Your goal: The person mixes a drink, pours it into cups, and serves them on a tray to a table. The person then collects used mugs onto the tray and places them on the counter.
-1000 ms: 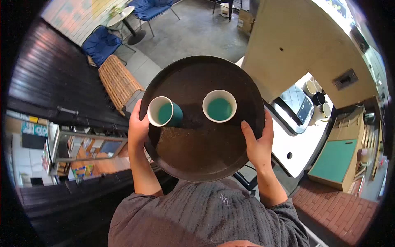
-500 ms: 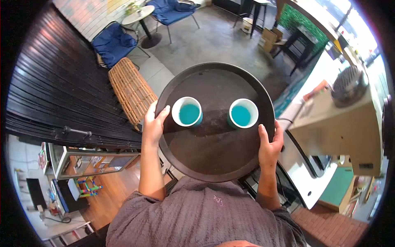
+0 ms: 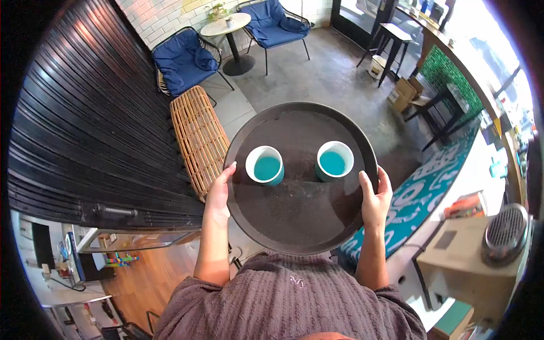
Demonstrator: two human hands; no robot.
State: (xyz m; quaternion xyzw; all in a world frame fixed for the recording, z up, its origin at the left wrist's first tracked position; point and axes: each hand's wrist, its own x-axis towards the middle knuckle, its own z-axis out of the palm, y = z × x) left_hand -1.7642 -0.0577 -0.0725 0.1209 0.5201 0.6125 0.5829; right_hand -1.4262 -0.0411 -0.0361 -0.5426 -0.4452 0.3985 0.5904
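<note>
A round dark serving tray (image 3: 294, 226) is held out in front of my chest by both hands. My left hand (image 3: 220, 192) grips its left rim, the thumb near the top edge and the other fingers hidden beneath. At the right rim, my right hand (image 3: 375, 198) is closed round the edge with its thumb on top. Two white-rimmed paper cups of blue-green liquid stand upright on the tray: the left cup (image 3: 276, 179) near my left thumb, the right cup (image 3: 349, 152) above my right thumb. Neither hand touches a cup.
A rattan bench (image 3: 198, 136) runs along the left beside a black ribbed wall (image 3: 102, 124). Blue cushioned chairs (image 3: 184, 62) and a small round table (image 3: 226, 24) stand ahead. On the right are a teal patterned counter front (image 3: 422, 192), a cardboard box (image 3: 405, 93) and black stools (image 3: 447, 110).
The view has shifted forward past the counter, showing more of its teal front. Chairs and bench now appear farther right. Both hands keep hold of the tray, and the cups remain upright.
</note>
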